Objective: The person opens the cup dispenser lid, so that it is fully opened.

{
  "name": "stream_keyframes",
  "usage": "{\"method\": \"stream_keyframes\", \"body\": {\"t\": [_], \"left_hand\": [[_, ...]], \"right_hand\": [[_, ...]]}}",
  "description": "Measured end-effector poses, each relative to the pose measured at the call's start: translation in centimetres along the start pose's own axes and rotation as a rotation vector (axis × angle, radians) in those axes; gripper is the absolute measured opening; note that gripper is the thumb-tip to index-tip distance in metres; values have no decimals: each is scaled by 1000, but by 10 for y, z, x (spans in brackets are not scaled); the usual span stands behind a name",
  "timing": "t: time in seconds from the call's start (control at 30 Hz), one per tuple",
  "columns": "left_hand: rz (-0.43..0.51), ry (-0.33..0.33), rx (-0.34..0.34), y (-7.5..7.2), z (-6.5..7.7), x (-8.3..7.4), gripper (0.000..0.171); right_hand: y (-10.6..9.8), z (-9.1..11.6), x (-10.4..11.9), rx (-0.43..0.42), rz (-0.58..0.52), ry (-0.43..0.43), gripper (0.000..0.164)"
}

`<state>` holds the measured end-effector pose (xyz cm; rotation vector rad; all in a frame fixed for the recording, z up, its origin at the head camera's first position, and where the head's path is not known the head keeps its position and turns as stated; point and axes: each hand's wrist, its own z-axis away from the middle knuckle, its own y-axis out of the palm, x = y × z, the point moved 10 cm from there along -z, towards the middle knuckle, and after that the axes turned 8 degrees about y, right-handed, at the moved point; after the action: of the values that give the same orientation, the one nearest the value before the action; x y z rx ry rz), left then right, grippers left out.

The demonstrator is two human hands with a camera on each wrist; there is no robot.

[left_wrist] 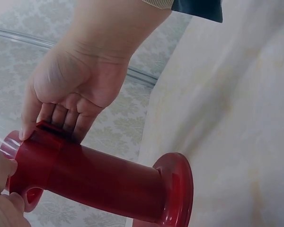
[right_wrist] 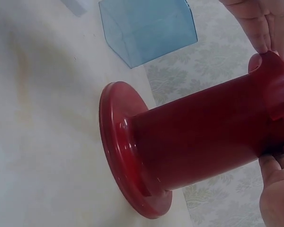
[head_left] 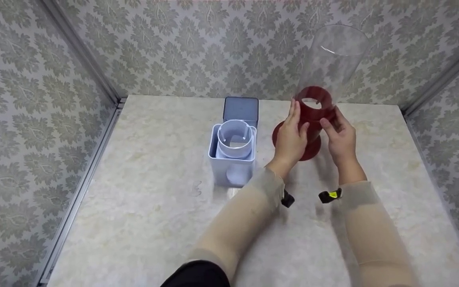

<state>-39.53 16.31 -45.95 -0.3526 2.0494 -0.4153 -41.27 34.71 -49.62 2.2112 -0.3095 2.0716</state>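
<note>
A red column-shaped stand [head_left: 309,150] with a flared round base is at the right of the table. A tall clear tube [head_left: 338,52] rises from the ring at its top. My left hand [head_left: 291,139] holds the left side of the stand's upper part, thumb towards me. On the opposite side my right hand [head_left: 342,139] grips the same part with thumb and fingers. The left wrist view has the red column [left_wrist: 109,182] and the right hand's curled fingers by a raised red edge. In the right wrist view, both hands' fingertips touch the red collar [right_wrist: 274,90].
Left of the stand is a pale blue square container [head_left: 232,171] with a round collar [head_left: 235,153] in its top. Behind it stands a translucent blue-grey box [head_left: 240,108]. Patterned walls [head_left: 209,52] border the marbled table [head_left: 150,167] at the back and sides.
</note>
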Motion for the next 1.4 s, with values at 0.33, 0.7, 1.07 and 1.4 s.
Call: {"method": "stream_keyframes", "body": {"t": [0.33, 0.7, 1.07, 1.4], "left_hand": [[-76, 80, -124, -12, 17, -6, 61], [-135, 159, -193, -24, 40, -21, 57], [-222, 231, -200, -36, 64, -29, 55], [-50, 72, -27, -26, 55, -5, 93]], "right_hand": [[4, 20, 1, 19, -56, 7, 74], [3, 44, 1, -6, -74, 10, 73], [6, 64, 0, -18, -84, -26, 69], [0, 70, -6, -84, -63, -127, 62]]}}
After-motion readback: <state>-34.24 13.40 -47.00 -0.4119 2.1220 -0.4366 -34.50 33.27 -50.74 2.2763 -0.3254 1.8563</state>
